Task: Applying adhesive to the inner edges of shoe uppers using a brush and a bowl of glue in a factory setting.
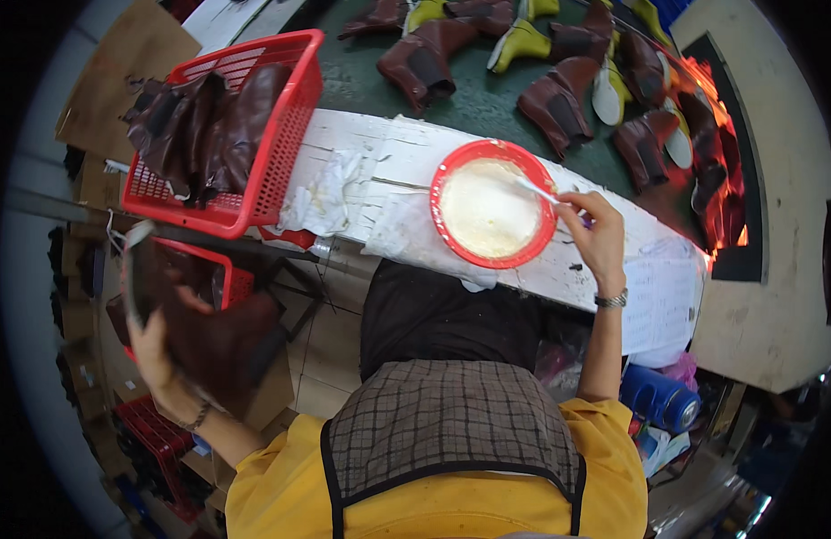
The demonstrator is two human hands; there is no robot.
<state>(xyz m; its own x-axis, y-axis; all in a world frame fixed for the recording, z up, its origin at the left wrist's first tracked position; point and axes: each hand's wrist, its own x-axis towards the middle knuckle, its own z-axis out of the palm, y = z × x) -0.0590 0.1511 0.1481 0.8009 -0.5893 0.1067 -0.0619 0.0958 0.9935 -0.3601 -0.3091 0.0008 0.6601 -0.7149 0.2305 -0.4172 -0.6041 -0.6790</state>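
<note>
On the left, my left hand (155,359) grips a dark brown leather boot upper (226,337) and holds it out beside the bench. Motion smears the upper, so its details do not show. My right hand (597,235) pinches a thin white-handled tool, likely a brush (539,189), whose tip lies over the red bowl (548,235). A creamy white paste (489,208) fills much of that bowl, which sits on the white bench (393,144).
At the left, a red plastic basket (289,135) holds brown leather uppers, with another red basket (240,283) below. Brown boots (424,63) and yellow-green lasts (523,43) spread over the green conveyor (348,85). An orange glow lights the right end. A blue bottle (662,400) lies low right.
</note>
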